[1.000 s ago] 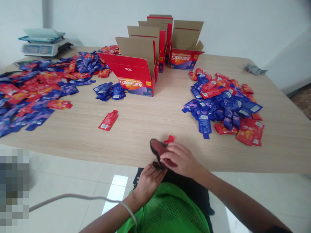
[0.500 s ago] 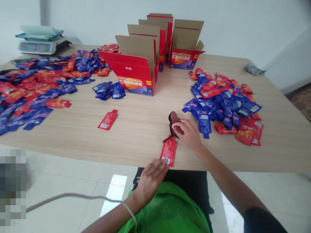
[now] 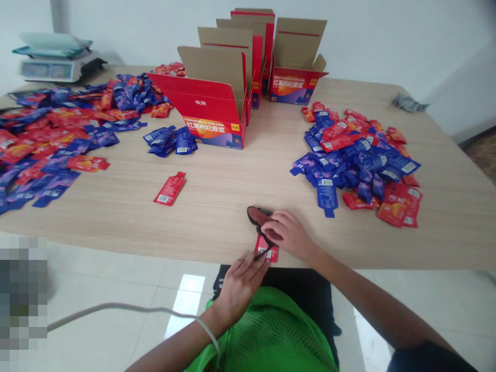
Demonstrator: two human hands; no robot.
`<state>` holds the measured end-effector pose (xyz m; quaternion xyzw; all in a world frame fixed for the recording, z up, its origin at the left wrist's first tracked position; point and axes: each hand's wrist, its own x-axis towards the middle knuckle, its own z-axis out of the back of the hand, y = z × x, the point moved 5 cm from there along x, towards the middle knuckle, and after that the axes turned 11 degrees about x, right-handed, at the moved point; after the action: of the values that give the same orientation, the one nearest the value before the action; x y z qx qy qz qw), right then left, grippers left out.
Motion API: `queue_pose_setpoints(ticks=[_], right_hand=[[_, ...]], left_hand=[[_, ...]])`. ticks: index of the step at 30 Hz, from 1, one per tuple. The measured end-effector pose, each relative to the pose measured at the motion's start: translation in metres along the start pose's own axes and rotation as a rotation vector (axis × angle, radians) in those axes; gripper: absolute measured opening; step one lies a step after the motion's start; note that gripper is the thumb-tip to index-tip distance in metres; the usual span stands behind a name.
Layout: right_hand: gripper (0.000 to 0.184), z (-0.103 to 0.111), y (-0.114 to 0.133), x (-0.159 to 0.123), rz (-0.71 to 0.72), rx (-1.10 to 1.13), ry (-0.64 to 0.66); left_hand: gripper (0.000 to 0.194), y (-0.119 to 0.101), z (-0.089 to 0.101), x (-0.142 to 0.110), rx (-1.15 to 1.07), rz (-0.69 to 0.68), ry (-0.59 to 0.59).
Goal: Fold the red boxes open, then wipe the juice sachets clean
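A red sachet (image 3: 274, 253) lies flat at the table's front edge, partly covered. My left hand (image 3: 242, 281) rests over its lower end, fingers stretched out flat and holding nothing. My right hand (image 3: 287, 235) is closed on a brown oval pad with a black rim and strap (image 3: 256, 214), whose exact kind I cannot make out. This pad is above the sachet's upper part, and its thin black end reaches to my left fingertips. Another red sachet (image 3: 170, 189) lies apart on the table to the left.
Open red cartons (image 3: 213, 134) stand at the back middle, with several blue sachets (image 3: 166, 142) beside the nearest. Mixed sachet piles lie at left (image 3: 58, 129) and right (image 3: 360, 160). A scale (image 3: 58, 70) stands back left; a grey cloth (image 3: 408, 103) lies back right. A grey cable (image 3: 127, 307) crosses my left forearm.
My right hand moved the brown pad up and away from my left hand, uncovering the sachet, then brought it back down over it. My left hand stayed nearly still.
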<state>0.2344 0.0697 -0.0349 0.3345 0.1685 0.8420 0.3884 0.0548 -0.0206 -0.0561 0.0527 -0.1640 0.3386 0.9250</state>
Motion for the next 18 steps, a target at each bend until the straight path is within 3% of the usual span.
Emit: queue_pose_setpoints(ticks=[5, 7, 10, 12, 15, 18], right_hand=[[0.012, 0.030, -0.041, 0.034, -0.038, -0.183, -0.090], [0.012, 0.050, -0.039, 0.040, -0.068, -0.199, -0.244], [0.016, 0.071, -0.010, 0.033, -0.088, -0.080, -0.450], [0.019, 0.065, 0.020, 0.023, -0.059, 0.030, -0.403], [0.018, 0.029, 0.058, 0.000, 0.022, 0.134, -0.134], [0.015, -0.003, 0.062, -0.022, 0.025, 0.162, 0.022]], left_hand=[[0.039, 0.000, 0.003, 0.002, 0.005, 0.001, -0.002], [0.040, 0.000, 0.003, 0.002, 0.004, 0.010, -0.007], [0.040, 0.000, 0.003, 0.003, -0.007, 0.019, -0.024], [0.039, -0.001, 0.001, 0.003, -0.021, 0.024, -0.031], [0.034, -0.001, -0.004, 0.001, -0.055, 0.052, -0.040], [0.033, -0.002, -0.007, -0.002, -0.069, 0.065, -0.040]])
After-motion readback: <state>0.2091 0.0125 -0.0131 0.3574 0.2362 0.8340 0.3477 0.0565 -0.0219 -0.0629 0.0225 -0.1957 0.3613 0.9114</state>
